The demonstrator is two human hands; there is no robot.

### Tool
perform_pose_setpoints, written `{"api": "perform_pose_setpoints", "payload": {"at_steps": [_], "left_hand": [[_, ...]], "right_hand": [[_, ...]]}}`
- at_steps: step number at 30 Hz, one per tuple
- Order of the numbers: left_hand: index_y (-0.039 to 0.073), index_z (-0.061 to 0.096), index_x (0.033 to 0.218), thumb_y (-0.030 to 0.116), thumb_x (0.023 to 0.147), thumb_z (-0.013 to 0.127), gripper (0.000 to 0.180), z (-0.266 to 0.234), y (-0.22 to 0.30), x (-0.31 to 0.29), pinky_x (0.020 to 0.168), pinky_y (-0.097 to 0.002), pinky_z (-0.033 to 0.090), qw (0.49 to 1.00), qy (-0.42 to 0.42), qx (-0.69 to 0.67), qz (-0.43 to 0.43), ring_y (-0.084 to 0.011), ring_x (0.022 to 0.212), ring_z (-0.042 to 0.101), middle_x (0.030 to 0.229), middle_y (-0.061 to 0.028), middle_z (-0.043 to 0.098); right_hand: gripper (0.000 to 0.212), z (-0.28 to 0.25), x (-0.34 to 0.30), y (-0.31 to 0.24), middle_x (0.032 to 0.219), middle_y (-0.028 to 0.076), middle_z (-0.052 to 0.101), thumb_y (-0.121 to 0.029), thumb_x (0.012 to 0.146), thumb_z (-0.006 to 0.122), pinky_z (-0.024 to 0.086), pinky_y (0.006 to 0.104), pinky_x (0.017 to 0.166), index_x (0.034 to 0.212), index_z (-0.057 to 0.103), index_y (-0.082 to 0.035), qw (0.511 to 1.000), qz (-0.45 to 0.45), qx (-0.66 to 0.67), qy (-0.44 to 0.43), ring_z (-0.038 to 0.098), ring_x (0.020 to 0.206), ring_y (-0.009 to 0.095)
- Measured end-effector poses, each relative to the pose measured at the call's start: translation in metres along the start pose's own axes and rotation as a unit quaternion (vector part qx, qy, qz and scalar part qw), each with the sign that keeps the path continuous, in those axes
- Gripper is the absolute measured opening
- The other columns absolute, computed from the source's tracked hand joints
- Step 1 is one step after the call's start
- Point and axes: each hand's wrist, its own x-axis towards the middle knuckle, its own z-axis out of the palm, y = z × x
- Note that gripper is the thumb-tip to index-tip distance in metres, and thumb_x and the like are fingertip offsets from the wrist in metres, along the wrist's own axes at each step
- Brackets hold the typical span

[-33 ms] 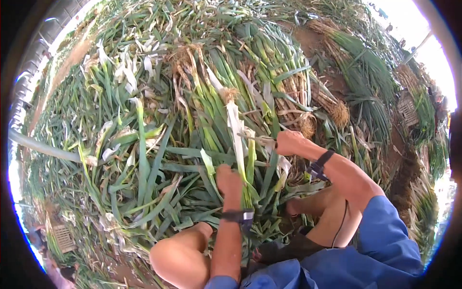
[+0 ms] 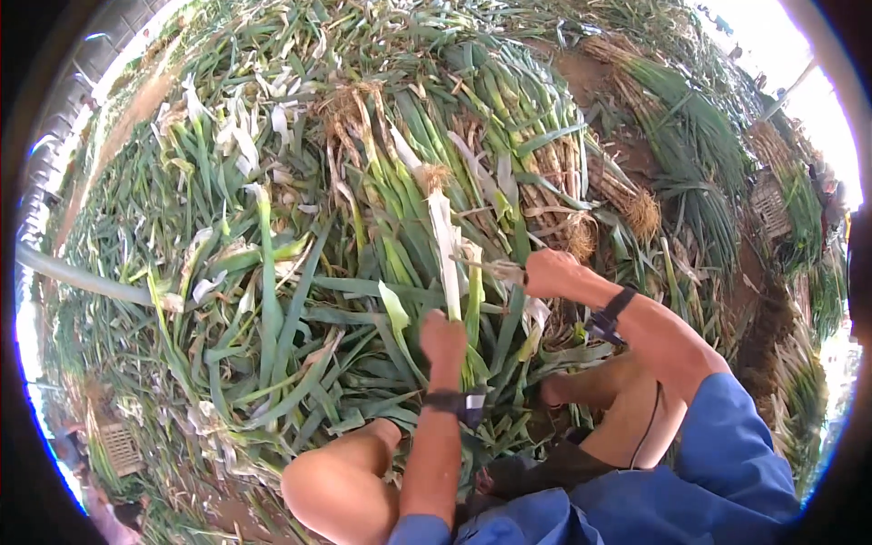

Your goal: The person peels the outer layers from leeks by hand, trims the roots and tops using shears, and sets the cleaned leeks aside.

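White leek [image 2: 444,241], roots [image 2: 435,177] pointing away, long axis leaning slightly left

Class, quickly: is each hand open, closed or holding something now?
Left hand: closed around the rooted white stalk.
Right hand: closed on a narrow tan thing, its kind unclear.

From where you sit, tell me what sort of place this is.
Probably a farm produce yard, perhaps at a field's edge: loose green leaves lie thickly all around, leek-like stalks with roots on lie in bundles, and a slatted crate sits at lower left.
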Motion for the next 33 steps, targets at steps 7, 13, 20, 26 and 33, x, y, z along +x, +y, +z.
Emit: {"api": "perform_pose_setpoints", "payload": {"at_steps": [7,13,20,26,33], "left_hand": [[-0.002,0.046,0.099,0.016,0.075,0.066,0.037,0.030,0.036,-0.005,0.077,-0.0449,0.056,0.998,-0.042,0.040,0.026,-0.0430,0.088,0.064,0.104,-0.0255,0.058],[-0.002,0.062,0.083,0.014,0.078,0.065,0.017,-0.004,0.035,-0.057,0.054,-0.0451,0.057,0.894,-0.269,-0.338,-0.117,-0.0312,0.064,0.065,0.078,-0.0160,0.066],[0.001,0.057,0.094,0.014,0.091,0.055,0.014,-0.046,0.041,-0.147,0.043,-0.0400,0.055,0.815,-0.191,-0.540,-0.089,-0.0235,0.056,0.062,0.071,-0.0078,0.059],[0.010,0.056,0.087,0.034,0.100,0.047,0.028,-0.247,0.076,-0.177,0.049,-0.0226,0.046,0.824,0.215,-0.514,0.100,-0.0094,0.055,0.052,0.068,0.0013,0.054],[0.009,0.051,0.088,0.016,0.089,0.065,0.016,-0.432,0.069,-0.108,0.049,-0.0294,0.046,0.740,0.262,-0.574,0.234,-0.0133,0.059,0.050,0.071,0.0001,0.047]], "right_hand": [[0.028,0.015,-0.036,0.043,0.084,0.025,0.069,-0.019,0.072,0.063,0.055,0.0445,0.073,0.085,0.070,0.006,1.000,0.004,-0.014,-0.013,0.069,0.081,0.039],[0.026,0.009,-0.042,0.052,0.087,0.023,0.070,-0.017,0.071,0.063,0.056,0.0438,0.072,0.085,0.072,0.003,1.000,0.007,-0.016,0.007,0.070,0.083,0.036],[0.029,-0.006,-0.046,0.005,0.090,0.020,0.071,-0.022,0.074,0.063,0.056,0.0429,0.076,0.090,0.071,0.001,0.996,-0.064,-0.049,0.026,0.070,0.087,0.034],[0.029,-0.012,-0.081,-0.026,0.087,0.020,0.070,-0.022,0.073,0.065,0.056,0.0441,0.075,0.086,0.071,0.002,0.989,-0.118,-0.064,0.054,0.069,0.083,0.035],[0.025,-0.033,-0.072,-0.053,0.082,0.021,0.070,-0.017,0.073,0.063,0.055,0.0461,0.072,0.085,0.071,0.003,0.982,-0.090,-0.105,0.128,0.069,0.078,0.035]]}}
